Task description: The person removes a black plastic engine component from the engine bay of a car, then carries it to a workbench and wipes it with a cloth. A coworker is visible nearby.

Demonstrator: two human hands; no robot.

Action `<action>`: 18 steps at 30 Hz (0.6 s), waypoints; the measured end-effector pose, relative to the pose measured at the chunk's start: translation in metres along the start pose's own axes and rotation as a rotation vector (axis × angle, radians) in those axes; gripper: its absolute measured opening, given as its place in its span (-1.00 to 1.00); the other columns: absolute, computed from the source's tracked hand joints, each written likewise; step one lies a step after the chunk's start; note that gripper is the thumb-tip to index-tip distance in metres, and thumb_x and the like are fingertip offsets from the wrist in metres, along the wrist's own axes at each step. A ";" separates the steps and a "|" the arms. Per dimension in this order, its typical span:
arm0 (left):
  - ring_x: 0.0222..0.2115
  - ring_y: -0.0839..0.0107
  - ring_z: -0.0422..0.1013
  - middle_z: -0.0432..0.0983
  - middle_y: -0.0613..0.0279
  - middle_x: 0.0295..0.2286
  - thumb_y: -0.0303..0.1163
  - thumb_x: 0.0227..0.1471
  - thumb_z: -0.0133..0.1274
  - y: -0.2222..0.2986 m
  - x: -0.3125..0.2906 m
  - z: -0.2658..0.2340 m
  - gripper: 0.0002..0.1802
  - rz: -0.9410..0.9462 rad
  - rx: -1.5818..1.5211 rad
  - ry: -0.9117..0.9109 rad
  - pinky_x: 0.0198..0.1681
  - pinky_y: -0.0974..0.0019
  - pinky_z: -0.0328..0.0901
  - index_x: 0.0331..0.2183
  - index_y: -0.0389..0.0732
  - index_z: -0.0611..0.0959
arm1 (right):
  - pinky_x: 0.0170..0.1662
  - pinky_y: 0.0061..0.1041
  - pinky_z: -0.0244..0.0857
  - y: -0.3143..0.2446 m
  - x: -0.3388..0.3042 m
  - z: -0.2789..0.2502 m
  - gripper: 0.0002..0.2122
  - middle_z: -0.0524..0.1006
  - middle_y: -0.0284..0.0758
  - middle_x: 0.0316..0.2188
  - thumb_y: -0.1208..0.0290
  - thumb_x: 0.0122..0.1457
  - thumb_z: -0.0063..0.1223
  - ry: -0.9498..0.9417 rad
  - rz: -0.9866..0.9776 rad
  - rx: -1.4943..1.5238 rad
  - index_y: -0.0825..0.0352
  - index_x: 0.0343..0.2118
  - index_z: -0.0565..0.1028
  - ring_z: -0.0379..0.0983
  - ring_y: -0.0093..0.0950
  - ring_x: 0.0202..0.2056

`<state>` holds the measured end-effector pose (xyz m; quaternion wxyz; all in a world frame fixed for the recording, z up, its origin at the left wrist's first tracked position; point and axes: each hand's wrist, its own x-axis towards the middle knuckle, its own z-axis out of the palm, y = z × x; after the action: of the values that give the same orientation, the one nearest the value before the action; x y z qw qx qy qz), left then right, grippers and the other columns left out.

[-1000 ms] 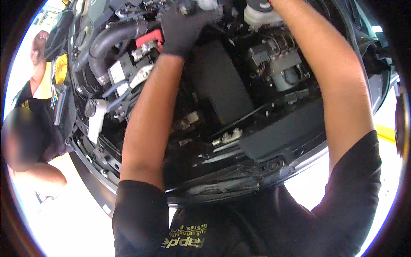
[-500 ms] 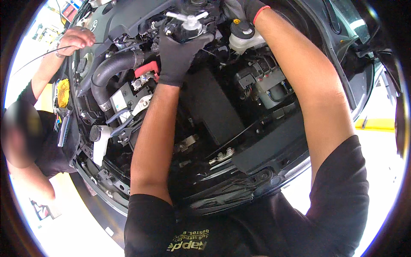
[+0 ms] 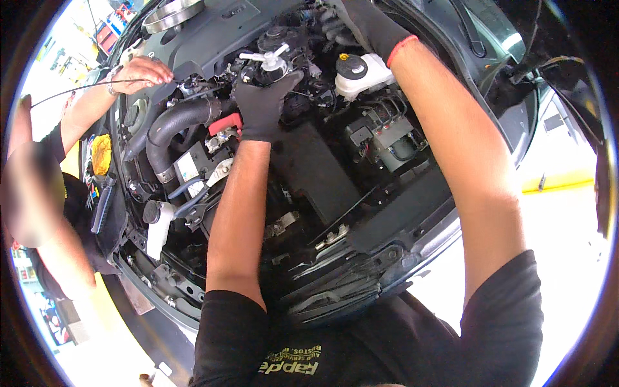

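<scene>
Two gloved hands [image 3: 260, 106] [image 3: 362, 20] among engine parts [image 3: 274, 63]

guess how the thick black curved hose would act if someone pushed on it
The thick black hose probably gives slightly and springs back, judging by its rubbery, smoothly held curve. Its lower end likely won't slip off easily: a metal clamp rings it.

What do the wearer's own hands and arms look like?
The left hand and right hand wear dark gloves; the right one's cuff has a red edge. The forearms are bare below short black sleeves. The black shirt bears yellowish lettering.
</scene>
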<state>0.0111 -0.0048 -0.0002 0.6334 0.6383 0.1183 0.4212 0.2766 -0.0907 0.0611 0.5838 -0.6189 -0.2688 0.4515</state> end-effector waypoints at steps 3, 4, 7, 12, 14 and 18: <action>-0.32 0.51 0.54 0.67 0.35 -0.29 -0.54 -0.20 0.46 -0.015 -0.002 -0.021 -0.57 0.040 -0.050 0.090 -0.18 0.32 0.47 -0.19 -0.24 0.72 | -0.02 -0.35 0.51 -0.024 -0.072 0.077 -0.53 0.62 -0.19 0.02 0.11 0.32 0.06 0.178 0.039 -0.437 0.38 0.13 0.49 0.60 -0.34 -0.01; -0.30 0.50 0.54 0.66 0.34 -0.26 -0.53 -0.22 0.48 -0.004 -0.005 -0.009 -0.53 0.009 -0.112 0.060 -0.16 0.31 0.46 -0.17 -0.24 0.70 | -0.09 -0.41 0.53 -0.009 -0.083 0.065 -0.64 0.64 -0.25 -0.05 0.26 0.31 0.08 0.075 -0.248 -0.849 0.36 0.07 0.51 0.62 -0.39 -0.08; -0.25 0.49 0.52 0.62 0.36 -0.22 -0.61 -0.19 0.46 -0.015 -0.003 -0.015 -0.48 0.056 -0.158 0.057 -0.12 0.32 0.45 -0.11 -0.23 0.67 | 0.03 -0.22 0.48 0.003 -0.098 0.113 -0.58 0.55 -0.32 0.08 0.17 0.33 0.04 0.002 -0.067 -0.248 0.24 0.17 0.44 0.52 -0.41 0.02; -0.17 0.48 0.50 0.60 0.35 -0.18 -0.59 -0.20 0.47 -0.011 -0.011 -0.019 -0.44 -0.017 -0.126 -0.022 -0.06 0.29 0.44 -0.09 -0.19 0.63 | 0.21 -0.09 0.28 0.018 -0.075 0.137 -0.37 0.40 -0.36 0.26 -0.21 0.34 -0.20 0.113 -0.049 -0.187 0.08 0.33 0.31 0.32 -0.37 0.22; -0.17 0.46 0.51 0.60 0.34 -0.17 -0.59 -0.19 0.46 -0.005 -0.005 -0.028 -0.43 -0.039 -0.091 -0.096 -0.05 0.28 0.44 -0.08 -0.19 0.61 | 0.23 -0.11 0.24 0.038 -0.060 0.123 -0.34 0.33 -0.37 0.31 -0.27 0.33 -0.25 0.109 -0.210 -0.313 0.04 0.37 0.27 0.29 -0.36 0.23; -0.10 0.43 0.51 0.60 0.27 -0.14 -0.50 -0.06 0.40 0.004 -0.003 -0.064 -0.41 -0.169 -0.181 -0.199 0.07 0.30 0.38 0.03 -0.21 0.57 | 0.27 -0.11 0.21 0.017 -0.087 0.144 -0.30 0.23 -0.33 0.38 -0.27 0.36 -0.27 -0.063 0.000 -0.150 0.05 0.43 0.17 0.20 -0.34 0.31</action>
<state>-0.0360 0.0378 -0.0078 0.7300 0.6050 0.0701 0.3100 0.1085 -0.0996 0.0790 0.5272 -0.6464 -0.3200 0.4492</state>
